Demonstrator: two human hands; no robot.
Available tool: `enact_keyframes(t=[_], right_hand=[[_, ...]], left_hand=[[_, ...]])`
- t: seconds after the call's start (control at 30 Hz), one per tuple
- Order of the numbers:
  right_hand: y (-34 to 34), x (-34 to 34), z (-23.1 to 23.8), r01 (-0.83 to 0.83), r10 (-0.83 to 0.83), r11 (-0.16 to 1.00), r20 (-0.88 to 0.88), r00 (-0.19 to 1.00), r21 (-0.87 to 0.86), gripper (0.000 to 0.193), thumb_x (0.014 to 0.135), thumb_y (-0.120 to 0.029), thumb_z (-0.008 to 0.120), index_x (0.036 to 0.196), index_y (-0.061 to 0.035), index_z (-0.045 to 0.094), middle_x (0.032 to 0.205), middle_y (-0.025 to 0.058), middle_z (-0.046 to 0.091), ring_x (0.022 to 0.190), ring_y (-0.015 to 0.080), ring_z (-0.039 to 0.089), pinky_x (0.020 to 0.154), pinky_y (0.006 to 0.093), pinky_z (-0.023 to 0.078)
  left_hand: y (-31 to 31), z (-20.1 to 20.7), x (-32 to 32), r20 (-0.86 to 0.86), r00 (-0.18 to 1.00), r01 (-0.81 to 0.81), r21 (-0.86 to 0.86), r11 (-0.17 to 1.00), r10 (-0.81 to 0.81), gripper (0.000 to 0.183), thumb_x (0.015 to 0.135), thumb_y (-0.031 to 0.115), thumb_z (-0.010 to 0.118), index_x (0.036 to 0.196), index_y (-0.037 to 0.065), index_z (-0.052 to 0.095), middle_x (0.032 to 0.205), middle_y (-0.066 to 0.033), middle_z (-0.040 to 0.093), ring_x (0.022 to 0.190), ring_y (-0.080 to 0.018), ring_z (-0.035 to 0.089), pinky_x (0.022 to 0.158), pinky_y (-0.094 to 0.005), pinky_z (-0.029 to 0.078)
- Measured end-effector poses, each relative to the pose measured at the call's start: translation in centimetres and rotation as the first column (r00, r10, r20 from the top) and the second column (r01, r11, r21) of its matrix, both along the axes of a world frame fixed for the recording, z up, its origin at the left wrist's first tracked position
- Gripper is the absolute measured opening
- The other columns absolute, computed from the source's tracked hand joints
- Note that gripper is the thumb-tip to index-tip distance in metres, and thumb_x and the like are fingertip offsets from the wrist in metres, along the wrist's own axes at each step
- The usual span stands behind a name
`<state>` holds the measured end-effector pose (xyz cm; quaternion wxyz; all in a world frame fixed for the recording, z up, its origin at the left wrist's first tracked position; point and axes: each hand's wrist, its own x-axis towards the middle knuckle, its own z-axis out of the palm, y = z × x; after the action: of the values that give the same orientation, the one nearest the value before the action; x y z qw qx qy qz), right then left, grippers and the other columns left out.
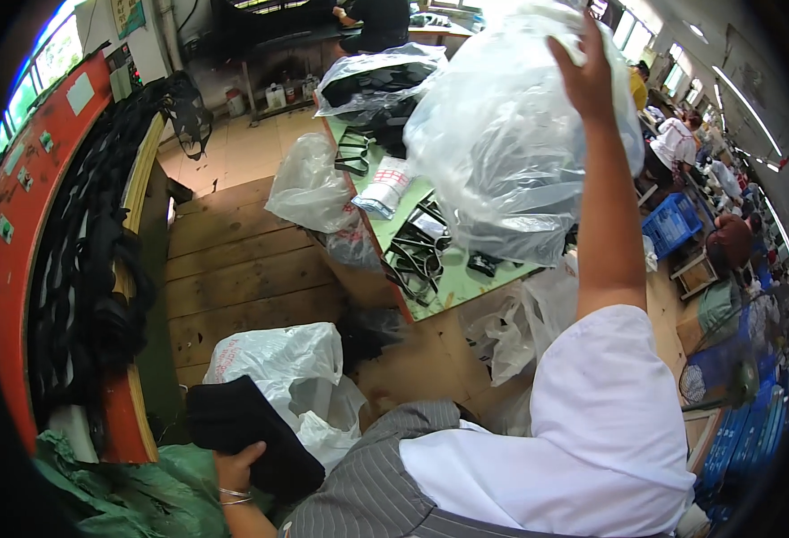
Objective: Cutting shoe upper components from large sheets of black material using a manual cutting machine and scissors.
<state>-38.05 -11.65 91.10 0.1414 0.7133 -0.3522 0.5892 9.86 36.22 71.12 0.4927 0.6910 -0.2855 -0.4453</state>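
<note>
My left hand (237,468), low at the left, grips a dark flat stack of what looks like black fabric (252,430). The thumb lies on top; the other fingers are hidden beneath. Stretched far forward, my right hand (589,79) has its fingers spread at the upper side of a large, bulging clear plastic bag (502,134). Whether the palm presses on the bag, I cannot tell. That bag rests on a green-topped table (439,300), with black strap-like pieces (417,247) and a small white printed packet (383,186) beside it.
At the left, black strips (80,269) hang over a red board (17,224). A white plastic bag (278,354) and green sacking (134,484) lie near my left arm. Another clear bag with black contents (381,76) stands farther back. A blue crate (672,224) and people are at the right.
</note>
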Motion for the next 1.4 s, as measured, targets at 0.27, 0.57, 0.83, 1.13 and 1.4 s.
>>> enact_keyframes(t=[0.27,0.57,0.83,1.13,1.4], right_hand=[[-10.3,-3.6,-26.6,0.255,-0.251,0.62,-0.12,0.96,0.742,0.103,0.071,-0.055,0.073,0.14,0.0042,0.025,0.136,0.0265,0.039,0.127,0.035,0.04,0.102,0.0381,0.036],[-11.3,-3.3,-32.0,0.48,-0.383,0.225,-0.376,0.844,0.848,0.046,0.078,-0.038,0.063,0.112,-0.0066,0.059,0.107,0.0214,0.063,0.101,0.0409,0.058,0.087,0.0477,0.045],[-8.0,-11.1,-10.3,0.774,-0.82,0.545,0.01,0.573,0.322,0.043,0.075,-0.044,0.069,0.092,-0.0051,0.066,0.085,0.0151,0.066,0.084,0.0344,0.061,0.075,0.0445,0.045],[-2.4,-7.8,-3.8,0.771,-0.987,0.038,0.098,0.13,-0.635,0.016,0.071,-0.021,0.072,0.079,-0.0103,0.064,0.121,0.0179,0.047,0.116,0.0369,0.04,0.093,0.051,0.035],[-19.7,12.6,-17.6,0.918,-0.887,0.387,-0.307,0.345,-0.087,0.006,0.079,-0.011,0.059,0.085,-0.0122,0.058,0.13,0.0133,0.048,0.129,0.0372,0.036,0.103,0.0595,0.022]], left_hand=[[-10.2,3.6,1.4,0.056,0.96,-0.254,-0.241,0.937,0.275,0.063,0.064,0.004,0.069,0.123,-0.004,0.05,0.117,-0.0107,0.057,0.107,-0.0248,0.055,0.097,-0.0353,0.041],[-20.4,10.4,4.7,0.201,0.923,-0.236,-0.378,0.895,0.328,0.059,0.066,0.005,0.071,0.121,-0.003,0.051,0.116,-0.009,0.057,0.106,-0.0221,0.054,0.096,-0.034,0.041],[-27.3,13.1,10.5,0.062,0.915,-0.335,-0.43,0.838,0.398,0.042,0.079,0.011,0.069,0.114,-0.008,0.056,0.111,-0.0112,0.06,0.099,-0.0203,0.059,0.089,-0.0319,0.047],[-45.8,7.7,20.1,-0.019,0.966,-0.241,-0.429,0.87,0.259,0.04,0.082,0.014,0.067,0.112,-0.01,0.057,0.11,-0.0126,0.061,0.096,-0.0201,0.061,0.086,-0.0304,0.05],[-68.6,4.9,27.2,0.0,1.0,-0.023,-0.505,0.863,0.026,0.043,0.077,0.006,0.068,0.116,-0.007,0.054,0.111,-0.0121,0.059,0.1,-0.0212,0.058,0.091,-0.0325,0.047]])
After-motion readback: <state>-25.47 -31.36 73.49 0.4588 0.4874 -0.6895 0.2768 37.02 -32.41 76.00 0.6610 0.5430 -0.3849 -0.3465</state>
